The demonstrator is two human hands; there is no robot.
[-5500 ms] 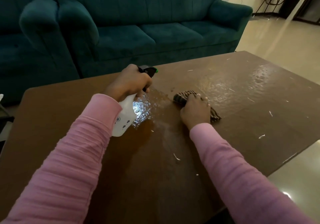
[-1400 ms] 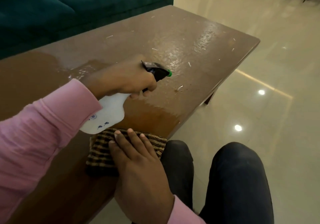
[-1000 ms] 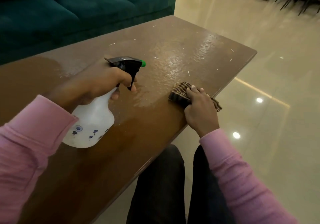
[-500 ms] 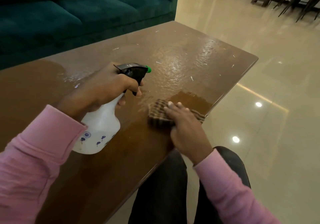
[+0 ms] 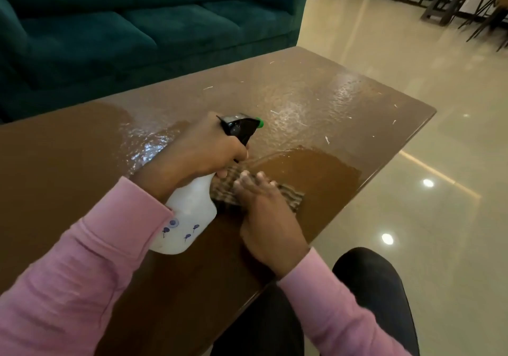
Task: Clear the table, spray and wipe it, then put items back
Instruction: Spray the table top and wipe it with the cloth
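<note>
Teal sofa back at 11 o'clock. Closer in, gripping the white spray bottle round its neck with the left hand, green nozzle pointing toward 1 o'clock, body tilted low over the brown surface. Right beside it at 3 o'clock, pressing the striped cloth flat with the right hand, fingers straight and spread. Glossy wet sheen up at 12, darker matte patch just past the cloth at 2.

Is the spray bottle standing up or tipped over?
Tipped: the left hand holds the spray bottle slanted, nozzle forward, over the table.
</note>
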